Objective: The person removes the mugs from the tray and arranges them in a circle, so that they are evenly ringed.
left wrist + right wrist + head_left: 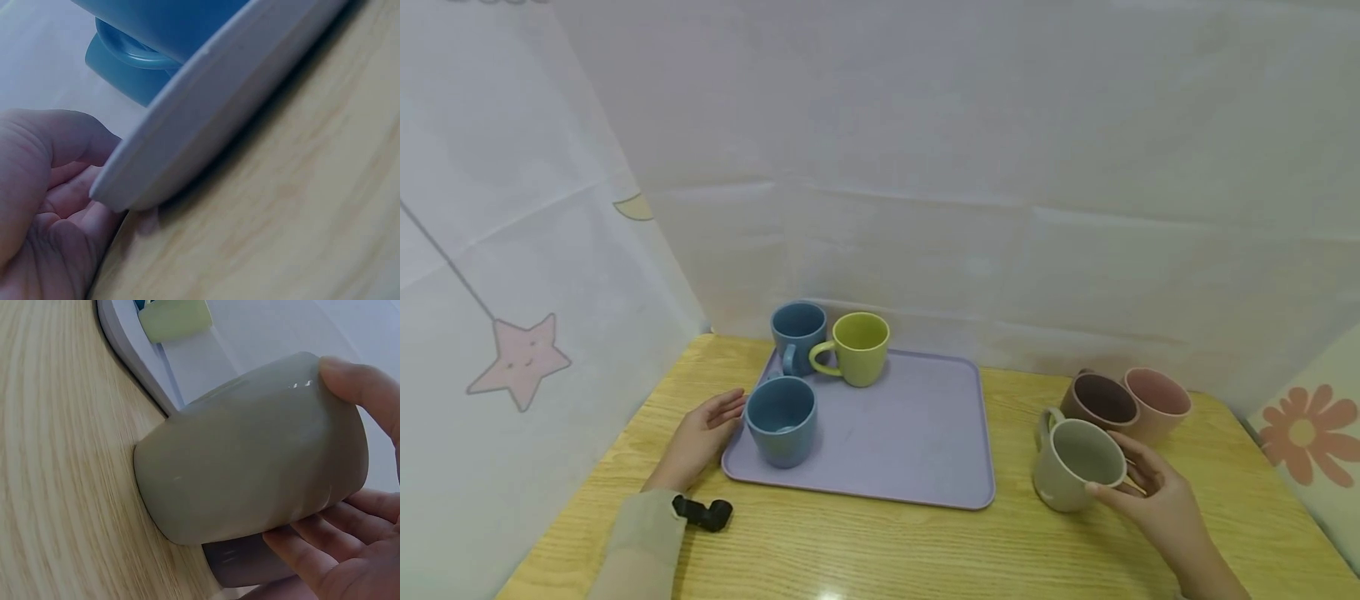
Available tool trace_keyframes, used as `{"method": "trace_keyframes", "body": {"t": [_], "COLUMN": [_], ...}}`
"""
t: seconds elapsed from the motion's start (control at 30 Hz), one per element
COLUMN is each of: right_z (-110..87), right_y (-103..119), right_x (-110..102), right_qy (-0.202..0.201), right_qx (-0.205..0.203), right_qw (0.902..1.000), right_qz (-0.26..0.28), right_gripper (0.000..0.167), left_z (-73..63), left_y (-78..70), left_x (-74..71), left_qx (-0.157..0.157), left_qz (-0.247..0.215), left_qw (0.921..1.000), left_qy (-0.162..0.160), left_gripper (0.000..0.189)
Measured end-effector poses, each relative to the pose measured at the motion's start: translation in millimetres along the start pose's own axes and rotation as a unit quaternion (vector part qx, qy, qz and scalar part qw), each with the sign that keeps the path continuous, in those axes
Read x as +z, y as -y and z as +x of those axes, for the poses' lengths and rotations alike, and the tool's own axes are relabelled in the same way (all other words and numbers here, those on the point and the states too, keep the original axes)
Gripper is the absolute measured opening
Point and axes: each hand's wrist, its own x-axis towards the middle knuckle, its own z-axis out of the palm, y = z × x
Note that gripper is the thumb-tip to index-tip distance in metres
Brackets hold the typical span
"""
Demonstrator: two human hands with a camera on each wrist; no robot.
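Grey mug gripped at the tray's right, left hand on the tray's left rim

The grey mug (1063,483) is on the right side of the tray (902,442), apart from it, opening upward and handle turned toward the tray's side. The right hand (1157,500) grips it from the side away from the tray: thumb on the rim nearer the person, the other fingers spread along the opposite side, open only as wide as the mug between them. Whether its base touches the table (820,542) or is slightly raised, I cannot tell.

The left hand (703,433) is at the tray's left edge, its fingers relaxed and slightly bent, touching the rim; the tray lies flat.

On the tray, the near blue mug (784,437) stands upright toward the left edge, close to the left hand. The far blue mug (801,333) stands at the tray's far left corner, with the green mug (862,358) just to its right, handle pointing left.

Right of the tray, beyond the grey mug, are the brown mug (1101,400) and, close beside it, the pink mug (1159,404). Behind the tray hangs a pale cloth (887,125); a pink star (520,358) shows to the tray's left, a flower (1303,429) to its right
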Motion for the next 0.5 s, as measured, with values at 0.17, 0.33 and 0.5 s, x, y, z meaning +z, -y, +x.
{"method": "trace_keyframes", "body": {"t": [0.17,0.33,0.5], "right_z": [1.3,2.2,3.4], "right_y": [-4.3,-6.7,-8.7], "right_x": [-4.7,-8.2,-10.8], "right_qy": [0.013,0.025,0.044], "right_qx": [-0.028,-0.040,-0.050], "right_qw": [0.9991,0.9988,0.9974], "right_qz": [0.028,0.013,0.026], "right_gripper": [0.072,0.072,0.072], "left_z": [-0.6,-0.6,0.4], "left_y": [0.4,-0.3,-0.8], "left_x": [-0.8,-0.6,-1.1], "left_qx": [-0.003,-0.006,-0.009], "left_qz": [-0.004,-0.008,-0.010], "left_qw": [1.0000,0.9999,0.9999], "left_qy": [-0.001,0.000,0.003], "left_gripper": [0.054,0.054,0.055]}}
